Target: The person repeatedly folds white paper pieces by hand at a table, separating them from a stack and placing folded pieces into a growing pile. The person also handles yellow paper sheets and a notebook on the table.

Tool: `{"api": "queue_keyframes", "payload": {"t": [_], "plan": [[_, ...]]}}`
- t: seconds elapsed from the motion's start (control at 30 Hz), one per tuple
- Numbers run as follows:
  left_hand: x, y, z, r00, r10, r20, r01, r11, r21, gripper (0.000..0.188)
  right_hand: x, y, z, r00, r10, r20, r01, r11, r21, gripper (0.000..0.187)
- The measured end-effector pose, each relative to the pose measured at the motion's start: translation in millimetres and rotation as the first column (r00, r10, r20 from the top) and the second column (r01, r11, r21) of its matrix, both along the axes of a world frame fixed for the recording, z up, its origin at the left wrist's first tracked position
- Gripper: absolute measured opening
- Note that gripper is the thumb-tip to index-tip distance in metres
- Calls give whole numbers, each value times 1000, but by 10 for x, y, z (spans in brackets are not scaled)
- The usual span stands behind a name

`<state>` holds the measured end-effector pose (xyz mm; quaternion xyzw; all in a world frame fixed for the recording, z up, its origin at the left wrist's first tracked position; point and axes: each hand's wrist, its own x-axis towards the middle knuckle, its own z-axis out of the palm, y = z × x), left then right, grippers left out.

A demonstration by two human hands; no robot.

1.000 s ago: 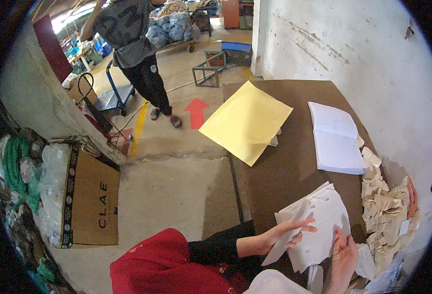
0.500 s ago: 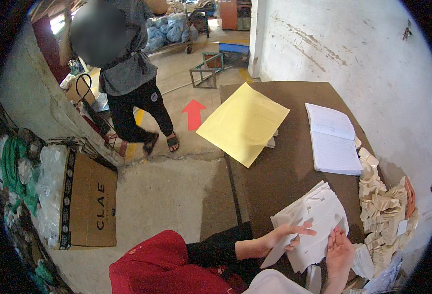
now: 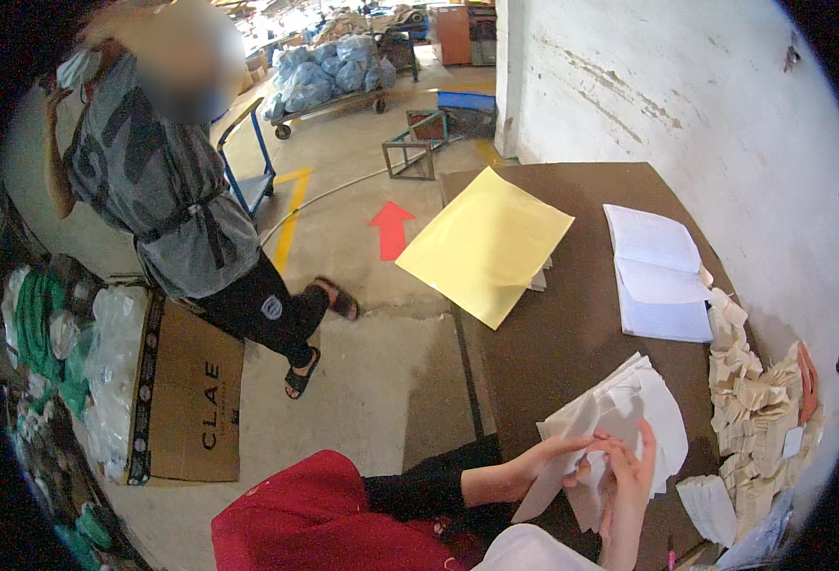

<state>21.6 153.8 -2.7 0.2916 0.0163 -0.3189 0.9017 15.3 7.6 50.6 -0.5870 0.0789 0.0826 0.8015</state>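
In the head view, your left grip is closed around the left edge of the white paper stack, thumb and fingers curled on the sheets, at the near end of the brown worktop. Your right grip is what has just changed: half a second ago it lay at the stack's right side, and now it has crossed over the sheets until its fingertips meet those of the left. It is partly curled, one finger raised; whether it pinches a sheet, you cannot tell from here. That shift suggests the sheets are being worked between both sets of fingertips, with the stack's right side left unsupported by a hand. Ahead of your left grip lies the yellow sheet; ahead and right of your right grip, the open lined notebook. Right of that grip sits a heap of cream paper pieces. The co-worker has come farther forward, well apart on your left, so your handling looks unhindered.
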Motion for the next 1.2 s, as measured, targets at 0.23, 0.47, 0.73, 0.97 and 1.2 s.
{"api": "queue_keyframes", "payload": {"t": [0.23,0.47,0.73,0.97,1.2], "plan": [[27,76,65,988,-98,121,105,993,-51,61,-278,-291,236,996,-42,-73,4,887,-461,85],[21,1,147,1000,18,-8,-19,999,-34,48,-202,-252,207,939,-325,-112,313,943,-110,70],[65,44,121,998,-63,-24,63,998,4,47,-107,-536,-50,968,-205,-143,224,965,137,51],[2,-36,98,999,-41,-35,43,998,46,43,31,-724,-120,972,-100,-210,148,963,227,45],[-32,-127,87,999,-4,-41,4,1000,-2,58,442,-971,-35,820,38,-571,84,979,186,13]]}}
